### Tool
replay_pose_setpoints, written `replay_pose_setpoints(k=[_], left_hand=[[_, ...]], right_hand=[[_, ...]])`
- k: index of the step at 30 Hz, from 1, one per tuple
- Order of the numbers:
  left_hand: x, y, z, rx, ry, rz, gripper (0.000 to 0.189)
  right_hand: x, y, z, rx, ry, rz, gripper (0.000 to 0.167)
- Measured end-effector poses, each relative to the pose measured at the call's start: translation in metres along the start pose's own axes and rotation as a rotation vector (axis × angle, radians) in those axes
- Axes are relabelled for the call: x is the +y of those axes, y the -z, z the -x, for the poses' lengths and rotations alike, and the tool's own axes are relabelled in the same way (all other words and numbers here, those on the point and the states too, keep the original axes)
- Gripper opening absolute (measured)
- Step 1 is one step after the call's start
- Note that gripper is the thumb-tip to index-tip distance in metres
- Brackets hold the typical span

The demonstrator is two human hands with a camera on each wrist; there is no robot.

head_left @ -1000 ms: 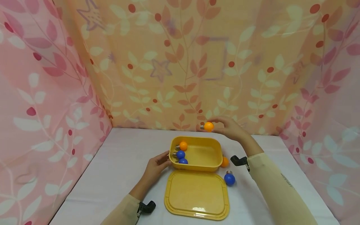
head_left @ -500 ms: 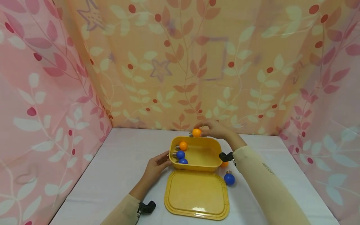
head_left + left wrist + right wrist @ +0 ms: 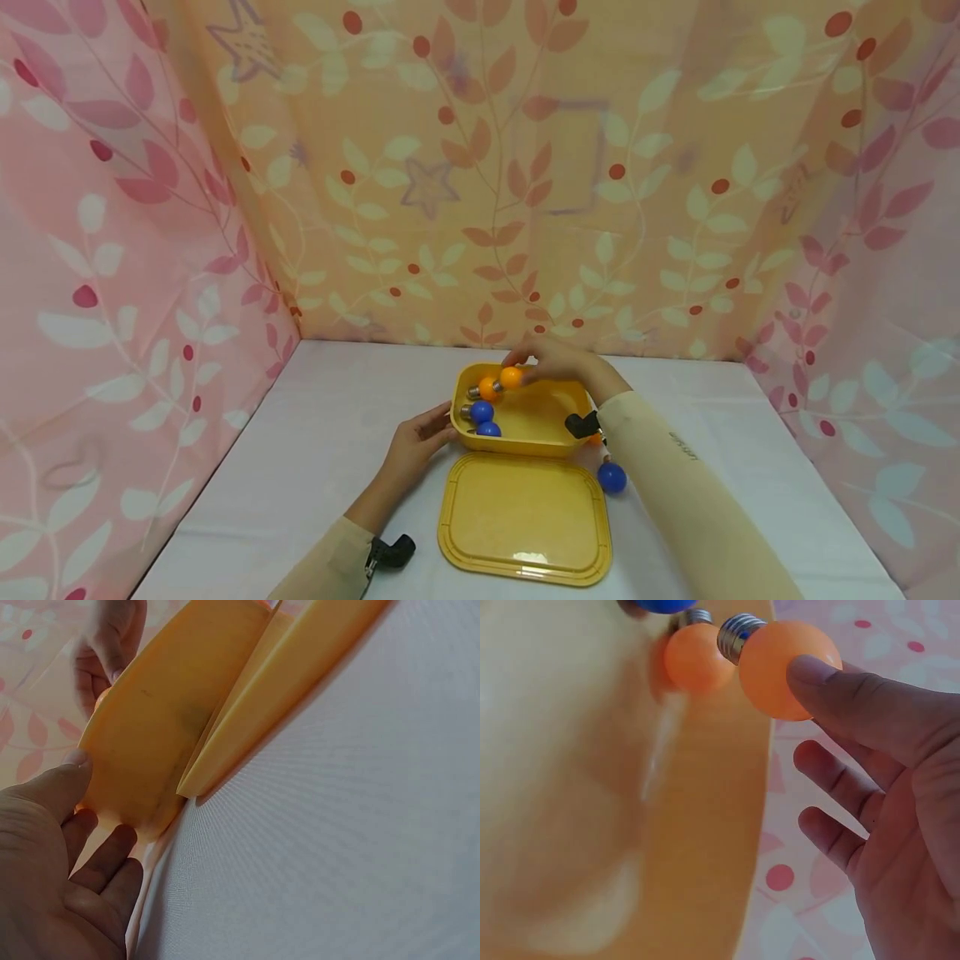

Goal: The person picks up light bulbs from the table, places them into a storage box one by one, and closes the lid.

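Observation:
In the head view my right hand (image 3: 555, 360) pinches an orange light bulb (image 3: 512, 377) over the back left of the yellow box (image 3: 555, 450). The right wrist view shows thumb and fingers on its orange globe (image 3: 787, 671), screw base pointing away. Inside the box, along its left end, lie another orange bulb (image 3: 487, 387) and two blue bulbs (image 3: 482, 412). My left hand (image 3: 415, 446) touches the outside of the box's left end. In the left wrist view its thumb (image 3: 64, 784) meets the wall near the rim, and the relaxed fingers rest lower on it.
The yellow lid (image 3: 525, 517) lies flat in front of the box. A blue bulb (image 3: 612, 477) rests on the white tablecloth (image 3: 322, 417) to the right. Beside the box's right end an orange bulb (image 3: 596, 438) is mostly hidden by the right wrist camera. Patterned curtains surround the table.
My right hand has carried the orange bulb left and down, from behind the box to over its back left part. The left hand, box and lid have stayed put.

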State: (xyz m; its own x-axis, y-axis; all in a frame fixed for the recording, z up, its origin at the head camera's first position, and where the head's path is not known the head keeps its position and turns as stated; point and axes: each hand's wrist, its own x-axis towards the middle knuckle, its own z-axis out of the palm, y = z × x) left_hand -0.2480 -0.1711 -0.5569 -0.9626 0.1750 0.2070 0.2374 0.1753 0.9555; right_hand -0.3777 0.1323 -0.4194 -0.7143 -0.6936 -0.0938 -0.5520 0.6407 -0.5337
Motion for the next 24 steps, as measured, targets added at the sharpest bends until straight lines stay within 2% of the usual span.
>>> replay_pose_setpoints(k=[4,13,16,20,24], left_hand=[[0.000,0.000,0.000,-0.001,-0.003,0.016,0.058],[0.001,-0.001,0.000,-0.001,0.000,0.026,0.059],[0.001,-0.001,0.000,-0.001,-0.001,0.022,0.059],[0.001,-0.001,0.000,-0.004,-0.002,0.027,0.060],[0.000,-0.001,0.000,-0.004,0.002,0.031,0.060]], right_hand=[[-0.003,-0.007,-0.005,-0.029,-0.001,0.017,0.034],[-0.006,-0.022,-0.010,-0.098,0.012,-0.009,0.033],[-0.004,-0.026,-0.012,-0.119,-0.007,-0.040,0.033],[-0.001,-0.032,-0.015,-0.125,-0.031,-0.060,0.034],[-0.001,-0.034,-0.016,-0.114,-0.032,-0.006,0.031]])
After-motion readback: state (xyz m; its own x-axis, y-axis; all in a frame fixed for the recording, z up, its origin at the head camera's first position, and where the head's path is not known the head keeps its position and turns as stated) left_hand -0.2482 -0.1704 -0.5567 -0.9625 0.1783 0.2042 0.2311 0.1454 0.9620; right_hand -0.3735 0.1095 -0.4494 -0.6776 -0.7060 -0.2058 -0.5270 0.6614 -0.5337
